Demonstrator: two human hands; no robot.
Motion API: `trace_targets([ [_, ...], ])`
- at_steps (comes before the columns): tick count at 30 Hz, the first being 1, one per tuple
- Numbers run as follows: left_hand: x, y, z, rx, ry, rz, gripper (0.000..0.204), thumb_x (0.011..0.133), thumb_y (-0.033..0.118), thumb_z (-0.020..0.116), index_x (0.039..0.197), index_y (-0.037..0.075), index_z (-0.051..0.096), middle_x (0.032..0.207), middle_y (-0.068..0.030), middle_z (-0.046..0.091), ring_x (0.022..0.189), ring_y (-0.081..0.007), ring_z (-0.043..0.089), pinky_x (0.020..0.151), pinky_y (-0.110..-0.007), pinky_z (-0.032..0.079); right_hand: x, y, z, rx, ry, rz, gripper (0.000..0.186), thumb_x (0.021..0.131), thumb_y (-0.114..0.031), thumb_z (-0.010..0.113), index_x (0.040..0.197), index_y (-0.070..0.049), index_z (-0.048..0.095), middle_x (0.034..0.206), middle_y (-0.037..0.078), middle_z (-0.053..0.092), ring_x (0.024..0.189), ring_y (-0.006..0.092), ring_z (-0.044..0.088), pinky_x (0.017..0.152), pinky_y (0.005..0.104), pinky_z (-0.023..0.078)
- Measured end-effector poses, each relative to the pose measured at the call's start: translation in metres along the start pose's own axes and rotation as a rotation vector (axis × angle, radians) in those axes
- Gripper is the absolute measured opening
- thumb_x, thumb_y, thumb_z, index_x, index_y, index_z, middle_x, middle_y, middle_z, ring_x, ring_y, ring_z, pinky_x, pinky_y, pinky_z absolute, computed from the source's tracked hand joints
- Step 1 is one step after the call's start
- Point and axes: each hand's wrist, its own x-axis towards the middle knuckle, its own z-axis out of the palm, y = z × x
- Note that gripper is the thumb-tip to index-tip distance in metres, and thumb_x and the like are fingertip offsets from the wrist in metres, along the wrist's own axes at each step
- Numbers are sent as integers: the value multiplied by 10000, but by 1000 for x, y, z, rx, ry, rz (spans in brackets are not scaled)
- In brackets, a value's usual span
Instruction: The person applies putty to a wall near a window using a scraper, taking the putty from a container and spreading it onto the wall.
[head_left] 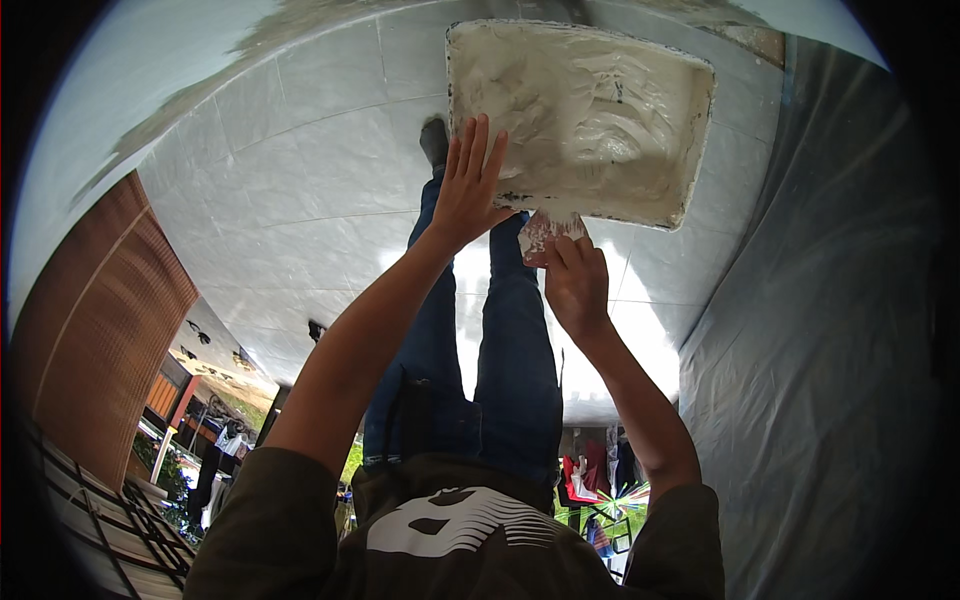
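A rectangular tray point(693, 205) with a stained rim holds a thick layer of cream-white wet plaster point(540, 110), ridged and glossy on its right side. My left hand point(468, 190) is open, fingers stretched out over the tray's near left corner; whether it rests on the rim I cannot tell. In my right hand point(578, 285) a flat reddish scraper point(540, 238), smeared with white plaster, is pinched between thumb and fingers. The scraper's far edge meets or overlaps the tray's near rim, just right of my left hand.
Grey tiled floor point(330, 165) spreads under the tray and my legs point(520, 340). Grey plastic sheeting point(800, 370) hangs along the right. A brown woven blind point(105, 310) and dark metal bars point(110, 520) stand at the left. Hanging clothes point(595, 470) show behind me.
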Motion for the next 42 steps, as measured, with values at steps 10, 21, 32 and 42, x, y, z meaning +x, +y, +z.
trace_targets([
  [10,-1,1,-1,14,31,-13,1289,595,364,948,1602,57,204,1666,-277,102,1557,-435,98,1230,-594,183,-2,14,-38,996,263,900,63,945,-55,681,959,7,679,888,29,645,772,114,582,712,287,522],
  [21,-4,1,3,64,26,-20,1271,642,448,916,1592,16,190,1655,-303,106,1550,-466,95,1219,-616,173,-33,38,10,1510,419,1421,100,942,-83,703,1018,-20,687,874,27,674,744,103,597,679,290,508],
  [32,-3,-2,5,45,52,-29,1292,633,450,923,1600,35,175,1661,-291,96,1554,-454,83,1216,-627,172,-67,36,-38,995,310,1290,117,957,-84,687,978,30,679,841,52,683,730,122,615,682,301,517],
  [42,-8,0,8,50,110,-50,1306,596,445,939,1601,53,203,1667,-274,100,1556,-440,102,1210,-631,200,23,98,-108,-59,-163,-96,158,802,32,706,900,-90,692,915,20,680,887,227,620,787,383,475],
])
